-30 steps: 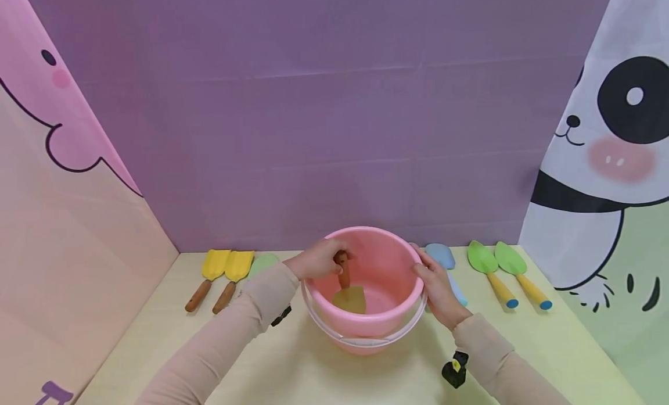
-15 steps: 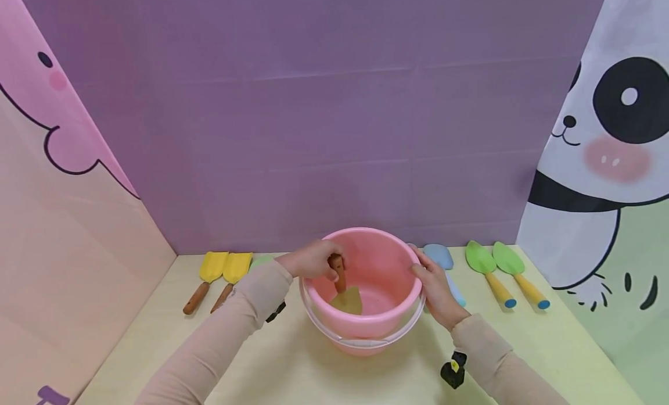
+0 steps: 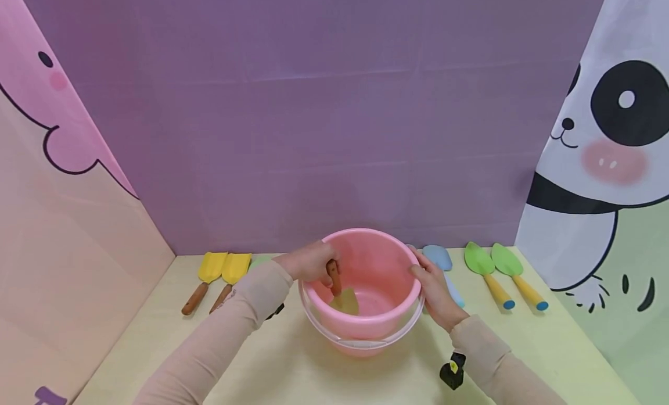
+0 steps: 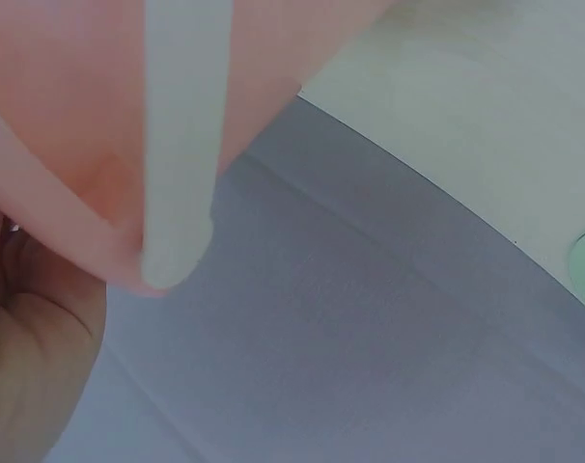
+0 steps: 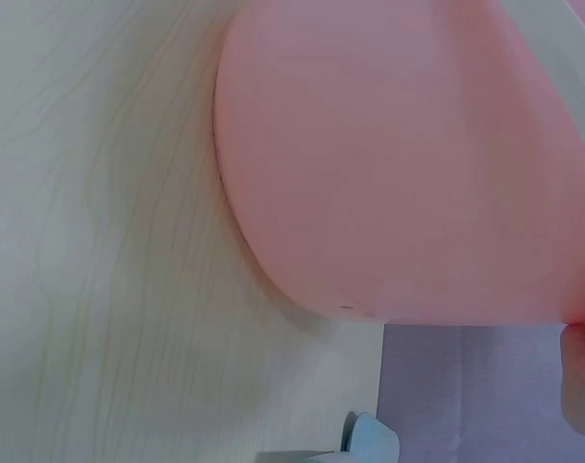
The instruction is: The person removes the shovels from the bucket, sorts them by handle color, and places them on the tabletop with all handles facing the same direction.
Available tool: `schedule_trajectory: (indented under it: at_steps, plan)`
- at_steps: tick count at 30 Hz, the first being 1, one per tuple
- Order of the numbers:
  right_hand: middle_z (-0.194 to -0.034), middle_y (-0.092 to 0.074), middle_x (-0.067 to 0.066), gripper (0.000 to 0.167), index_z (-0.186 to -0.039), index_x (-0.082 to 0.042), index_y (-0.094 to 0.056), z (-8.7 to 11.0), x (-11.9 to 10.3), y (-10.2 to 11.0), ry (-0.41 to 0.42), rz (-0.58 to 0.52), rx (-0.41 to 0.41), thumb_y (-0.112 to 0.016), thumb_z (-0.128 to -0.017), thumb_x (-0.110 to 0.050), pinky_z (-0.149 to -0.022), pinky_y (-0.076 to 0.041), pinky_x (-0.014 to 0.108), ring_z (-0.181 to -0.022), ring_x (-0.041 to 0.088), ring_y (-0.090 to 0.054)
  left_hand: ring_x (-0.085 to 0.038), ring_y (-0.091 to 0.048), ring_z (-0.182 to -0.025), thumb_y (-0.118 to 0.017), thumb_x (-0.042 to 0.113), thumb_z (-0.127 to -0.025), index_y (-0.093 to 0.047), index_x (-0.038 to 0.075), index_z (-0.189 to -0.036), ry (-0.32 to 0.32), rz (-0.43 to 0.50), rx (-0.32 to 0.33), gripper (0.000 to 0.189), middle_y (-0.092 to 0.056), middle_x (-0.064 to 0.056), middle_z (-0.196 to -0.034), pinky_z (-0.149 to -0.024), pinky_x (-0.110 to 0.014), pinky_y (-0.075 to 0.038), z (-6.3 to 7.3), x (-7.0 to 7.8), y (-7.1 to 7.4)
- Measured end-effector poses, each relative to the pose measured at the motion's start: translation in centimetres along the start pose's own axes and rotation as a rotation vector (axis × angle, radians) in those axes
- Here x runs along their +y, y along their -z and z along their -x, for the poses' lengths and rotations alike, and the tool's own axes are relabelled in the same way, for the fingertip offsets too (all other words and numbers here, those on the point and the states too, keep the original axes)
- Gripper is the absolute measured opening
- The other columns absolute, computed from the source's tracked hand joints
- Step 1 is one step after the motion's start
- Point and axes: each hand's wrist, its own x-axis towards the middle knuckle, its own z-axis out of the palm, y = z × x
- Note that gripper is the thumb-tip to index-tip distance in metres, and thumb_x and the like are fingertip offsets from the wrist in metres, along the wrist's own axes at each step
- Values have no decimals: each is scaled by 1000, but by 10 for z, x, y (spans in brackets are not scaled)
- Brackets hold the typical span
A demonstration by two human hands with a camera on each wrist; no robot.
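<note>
A pink bucket [image 3: 360,325] with a white handle [image 3: 360,344] stands on the table. My left hand [image 3: 309,262] reaches over its left rim and grips the brown handle of a toy shovel [image 3: 345,301], whose yellowish blade is low inside the bucket; I cannot tell whether it touches the bottom. On the other side, my right hand [image 3: 439,290] holds the bucket's right rim, thumb over the edge. The left wrist view catches part of the left hand [image 4: 41,338] beside the rim, with the shovel out of sight.
Two yellow shovels [image 3: 235,268] with brown handles lie at the left. Behind the left sleeve a green piece [image 3: 259,260] peeks out. Right of the bucket is a blue shovel [image 3: 438,257], then two green leaf-shaped trowels [image 3: 507,260]. A purple backdrop [image 3: 334,132] closes off the back.
My left hand has shifted slightly left and down, and the shovel leans more, its handle closer to the bucket's left wall. The right hand keeps its hold on the rim.
</note>
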Motion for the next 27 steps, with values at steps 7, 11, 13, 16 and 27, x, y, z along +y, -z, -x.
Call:
schedule_trajectory:
  at_steps: [7, 11, 13, 16, 27]
  plan:
    - [-148, -30, 5, 55, -145, -13, -28, 0, 0, -1, -8, 7, 10, -37, -91, -9, -96, -42, 26, -127, 20, -37, -2, -61, -72, -66, 0, -79, -73, 9, -88, -35, -44, -16, 14, -71, 8, -72, -70, -18, -50, 5, 1, 2]
    - [-148, -30, 4, 54, -145, -14, -27, 0, 0, 0, -1, 13, -4, -37, -92, -10, -96, -42, 29, -127, 21, -38, -3, -61, -71, -68, 2, -78, -73, 9, -87, -59, -40, -13, 13, -71, 7, -73, -69, -19, -50, 7, 2, 2]
    - [-148, -30, 4, 54, -145, -13, -27, 0, 0, 0, 0, 10, -8, -37, -92, -9, -96, -42, 28, -127, 21, -38, -4, -62, -71, -68, 1, -78, -73, 9, -86, -74, -28, -10, 12, -71, 6, -73, -68, -19, -50, 8, 2, 1]
    - [-148, -30, 4, 54, -145, -12, -27, 0, 0, 0, -3, 6, -8, -37, -92, -9, -93, -44, 24, -126, 21, -38, -4, -63, -72, -68, 1, -78, -72, 10, -85, -96, 3, 2, 12, -71, 6, -75, -68, -19, -50, 11, 1, 1]
    - [-148, -29, 4, 54, -145, -13, -26, 0, -1, 0, -15, -3, 2, -37, -93, -10, -98, -41, 34, -124, 22, -41, -4, -65, -79, -70, 3, -77, -72, 12, -92, -124, 90, 148, 18, -72, 6, -82, -71, -20, -52, 30, 3, 7]
